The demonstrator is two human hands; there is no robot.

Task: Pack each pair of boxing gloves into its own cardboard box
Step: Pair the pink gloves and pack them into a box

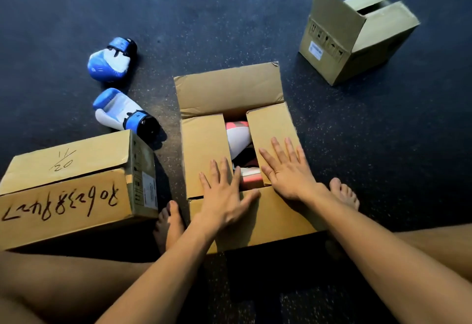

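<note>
**Step in hand: closing the middle box.**

The middle box [268, 221] stands on the floor [383, 145] between the person's bare feet. The pink and white gloves [238, 134] lie inside it and show through the gap between the two side flaps.

Recommended procedure, as judged from where I stand:

1. Press the left flap [201, 142] and the right flap [270, 127] down level with equal force, so neither tilts into the box.
2. Check that no glove rises above the flap line. If one does, push it down first.
3. Fold the far flap [229, 89] toward the body, then bring the near one over.

**Hand state**

- **Left hand [222, 196]:** it lies flat on the left flap with its fingers [224, 170] straight and spread, and the thumb reaches toward the near edge.
- **Right hand [286, 173]:** it lies flat on the right flap with its fingers [277, 150] also straight and spread.
- Neither hand grips anything; both only press.

**Remaining work**

The blue and white gloves [109, 60] lie loose on the floor to the left of the middle box. An open box [357, 43] stands well apart at the far right. A closed box [69, 183] sits at the near left.
</note>
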